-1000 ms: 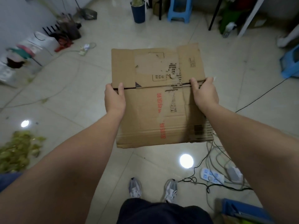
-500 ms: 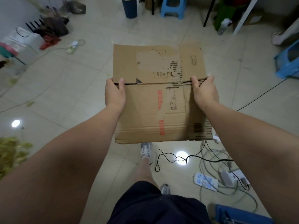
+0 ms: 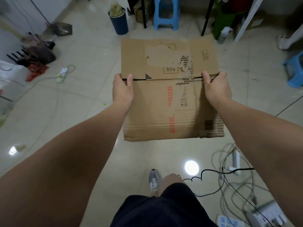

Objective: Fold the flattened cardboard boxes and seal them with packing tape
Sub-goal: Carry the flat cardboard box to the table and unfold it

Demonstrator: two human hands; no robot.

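Left hand (image 3: 122,89) and right hand (image 3: 216,86) each grip the flattened brown cardboard box (image 3: 165,110) at its flap crease, held above the floor. Recommended: press the side edges inward evenly to square it open.

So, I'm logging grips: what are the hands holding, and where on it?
Both hold the flattened cardboard box: the left hand grips its left edge and the right hand its right edge, each at the flap crease.
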